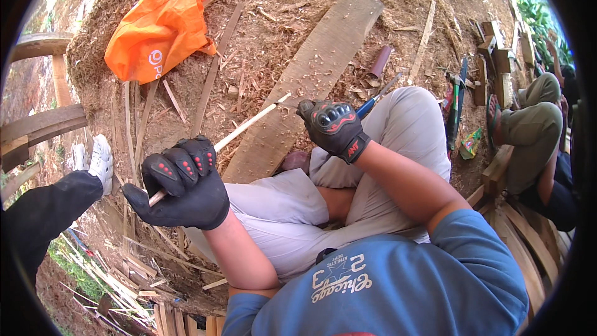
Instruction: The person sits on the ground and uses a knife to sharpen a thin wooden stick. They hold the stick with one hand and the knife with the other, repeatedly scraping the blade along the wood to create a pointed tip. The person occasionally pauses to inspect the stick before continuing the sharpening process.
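My left hand (186,180), in a black glove with red dots, is closed round a thin pale wooden stick (249,123). The stick slants up to the right, its far end over a broad wooden plank (329,37) strewn with shavings. Close to that end is my right hand (333,126), in a black glove with hard knuckle guards. Its fingers are curled, and whatever they may hold is hidden. Just beyond it shows a blue-handled tool (367,108) with a narrow grey part; whether the hand touches it I cannot tell.
An orange bag (158,31) lies at the far left among wood strips. A brown tube (380,62), a green-and-black tool (456,102) and a green packet (471,143) lie rightward. People sit or stand at both sides: a white shoe (101,162) left, olive trousers (528,126) right.
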### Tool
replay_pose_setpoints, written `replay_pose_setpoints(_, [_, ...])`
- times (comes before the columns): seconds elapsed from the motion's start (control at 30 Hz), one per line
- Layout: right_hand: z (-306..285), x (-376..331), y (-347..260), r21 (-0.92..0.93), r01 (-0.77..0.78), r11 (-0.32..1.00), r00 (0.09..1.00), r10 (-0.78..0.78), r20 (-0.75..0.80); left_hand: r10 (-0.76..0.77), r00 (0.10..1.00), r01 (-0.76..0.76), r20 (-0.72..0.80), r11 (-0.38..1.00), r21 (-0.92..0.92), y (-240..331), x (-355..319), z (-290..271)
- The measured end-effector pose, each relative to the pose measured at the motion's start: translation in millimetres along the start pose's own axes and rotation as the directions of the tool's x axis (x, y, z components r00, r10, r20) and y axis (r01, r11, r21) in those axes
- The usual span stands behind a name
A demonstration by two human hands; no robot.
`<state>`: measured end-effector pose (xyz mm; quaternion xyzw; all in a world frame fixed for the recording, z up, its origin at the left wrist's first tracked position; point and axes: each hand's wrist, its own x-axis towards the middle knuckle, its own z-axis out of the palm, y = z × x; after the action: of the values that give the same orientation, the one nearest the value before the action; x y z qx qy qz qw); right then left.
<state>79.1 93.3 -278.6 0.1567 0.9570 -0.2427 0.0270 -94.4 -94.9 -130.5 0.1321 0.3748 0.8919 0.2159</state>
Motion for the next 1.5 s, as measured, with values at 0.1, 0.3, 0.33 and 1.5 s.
replay_pose_setpoints(0.1, [-9,2,-9,0.023,-0.016,1.0,0.999,0.016,0.036,-0.003,0.999,0.002,0.053,1.0,0.021,-2,-3,6])
replay_pose_setpoints(0.3, [14,3,25,0.017,-0.028,0.999,1.0,0.028,0.001,0.014,1.0,-0.015,0.012,0.994,0.11,-7,-8,24])
replay_pose_setpoints(0.33, [13,5,28,0.02,-0.026,0.999,0.999,0.026,0.033,0.022,1.0,-0.023,0.003,0.992,0.127,-8,-9,26])
replay_pose_setpoints(1.5, [31,-6,3,-0.02,-0.152,0.988,0.988,0.153,0.037,0.333,0.938,-0.269,-0.099,0.877,0.398,-35,-38,59])
